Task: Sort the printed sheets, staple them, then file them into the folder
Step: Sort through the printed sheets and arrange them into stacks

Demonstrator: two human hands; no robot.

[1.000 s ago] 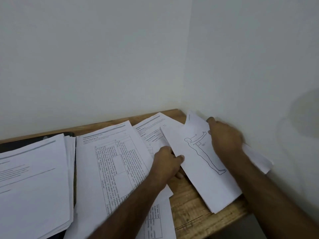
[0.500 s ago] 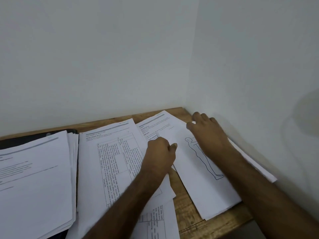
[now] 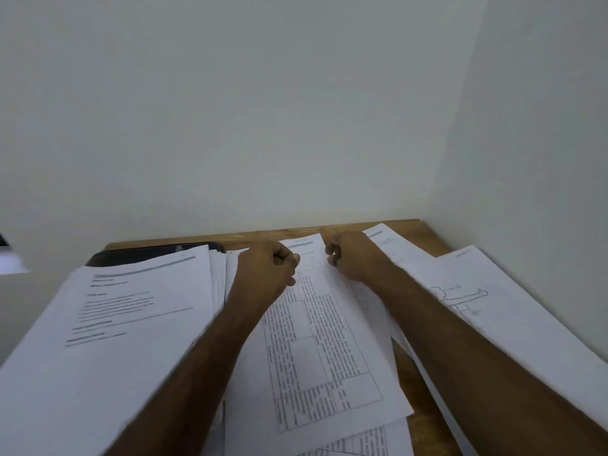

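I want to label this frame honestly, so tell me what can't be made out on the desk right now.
- Print on the table sheet and the left stack: blurred, unreadable in the head view.
- Figure drawing: lower part hidden by the right forearm.
- Dark object behind the stack: mostly covered, so unidentifiable.
- Left hand and right hand: their curled fingers hide any grip.
- Stapler: none visible.

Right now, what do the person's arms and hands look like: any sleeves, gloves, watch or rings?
Both forearms are bare as far as the frame shows; no sleeve is in view. The left hand and right hand wear no gloves. No watch, band or ring is visible, though the fingers are partly hidden.
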